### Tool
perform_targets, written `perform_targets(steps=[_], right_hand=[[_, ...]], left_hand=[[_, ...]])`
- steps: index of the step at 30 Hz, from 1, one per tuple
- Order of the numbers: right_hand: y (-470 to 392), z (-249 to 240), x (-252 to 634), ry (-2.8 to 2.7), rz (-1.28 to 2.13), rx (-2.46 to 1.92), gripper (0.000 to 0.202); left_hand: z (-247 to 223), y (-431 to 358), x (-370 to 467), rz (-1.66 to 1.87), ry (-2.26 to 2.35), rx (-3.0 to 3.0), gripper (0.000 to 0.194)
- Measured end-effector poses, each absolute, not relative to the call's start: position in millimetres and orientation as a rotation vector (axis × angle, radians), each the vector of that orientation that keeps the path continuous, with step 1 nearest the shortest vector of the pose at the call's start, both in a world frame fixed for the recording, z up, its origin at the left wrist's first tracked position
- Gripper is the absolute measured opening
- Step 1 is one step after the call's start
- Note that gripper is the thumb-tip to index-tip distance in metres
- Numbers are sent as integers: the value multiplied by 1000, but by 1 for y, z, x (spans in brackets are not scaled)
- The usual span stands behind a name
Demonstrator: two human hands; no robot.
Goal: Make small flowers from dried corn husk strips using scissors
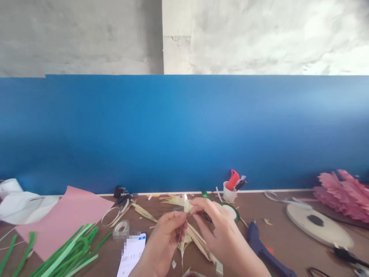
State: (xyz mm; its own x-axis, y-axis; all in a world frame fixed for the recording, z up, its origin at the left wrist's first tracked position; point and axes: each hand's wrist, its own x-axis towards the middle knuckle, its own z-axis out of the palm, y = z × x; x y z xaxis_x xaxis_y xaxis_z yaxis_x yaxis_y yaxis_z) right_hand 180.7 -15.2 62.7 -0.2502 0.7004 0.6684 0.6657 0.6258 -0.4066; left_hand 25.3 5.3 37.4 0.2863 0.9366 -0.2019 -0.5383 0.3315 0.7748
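Note:
Close together in the middle of the head view, both my hands work above the brown table. My left hand (165, 240) pinches a thin stem between thumb and forefinger. At its top sits a small pale cream petal-like piece (188, 206), resembling dried husk. The fingertips of my right hand (220, 227) pinch this piece from the right side. More dry, pale husk strips (198, 242) lie on the table beneath and behind the hands. A husk piece with a thin stem (182, 248) lies between the wrists, partly hidden.
To the left are green fuzzy stems (72, 250), a pink sheet (69, 219), a tape roll (121, 228) and a phone (132, 254) showing a timer. Rightward are a white cup (230, 193) with pens, a dark blue glue gun (263, 250), a cream oval device (319, 226) and pink ruffled paper (343, 196).

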Motion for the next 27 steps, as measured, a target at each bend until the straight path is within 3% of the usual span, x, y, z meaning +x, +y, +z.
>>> perform_targets(steps=[14, 21, 27], right_hand=[[-14, 65, 173, -2015, -78, -1053, 22], [-17, 75, 229, -1620, 147, -1276, 13], [-8, 66, 270, -1518, 525, -1493, 26]], left_hand=[[37, 4, 27, 1049, 707, 701, 23], [51, 5, 15, 1178, 734, 675, 22], [58, 10, 1, 1243, 753, 647, 22]])
